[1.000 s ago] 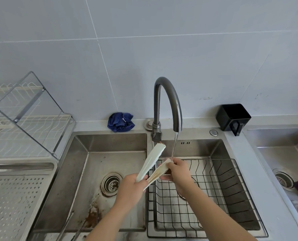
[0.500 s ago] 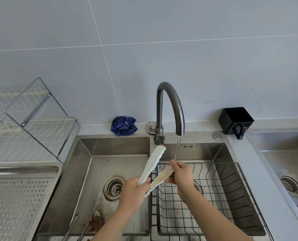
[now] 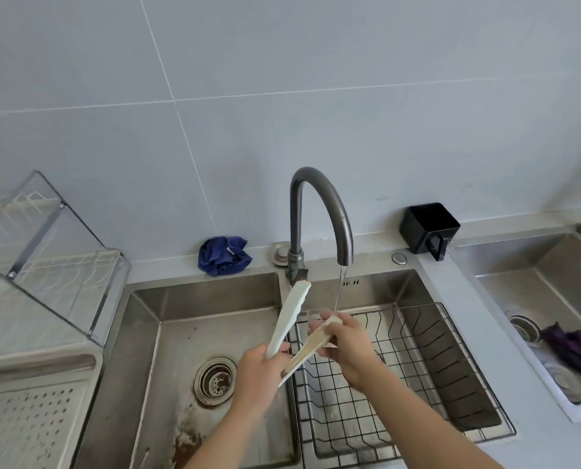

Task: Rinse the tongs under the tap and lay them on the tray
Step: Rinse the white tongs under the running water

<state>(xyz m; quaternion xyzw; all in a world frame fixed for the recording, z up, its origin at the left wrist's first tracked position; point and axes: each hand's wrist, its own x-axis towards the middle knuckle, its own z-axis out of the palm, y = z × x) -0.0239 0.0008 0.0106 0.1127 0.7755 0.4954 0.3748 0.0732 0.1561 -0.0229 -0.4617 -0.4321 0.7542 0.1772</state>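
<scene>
The cream-white tongs [image 3: 291, 314] are held over the divider of the double sink, spread in a V. My left hand [image 3: 260, 370] grips their hinge end. My right hand [image 3: 345, 343] pinches the lower arm near its tip, right under the thin stream of water from the dark curved tap [image 3: 323, 211]. The upper arm points up toward the tap's base. A perforated metal tray [image 3: 28, 411] sits at the lower left beside the sink.
A black wire basket [image 3: 417, 363] fills the right basin; the left basin [image 3: 187, 333] has a rusty drain. A blue cloth [image 3: 223, 255] and a black cup [image 3: 429, 230] stand on the back ledge. A dish rack [image 3: 38, 252] stands left, another sink [image 3: 553, 299] right.
Both hands keep hold of the tongs under the running water. My right hand has shifted slightly along the lower arm; the view has tilted a little.
</scene>
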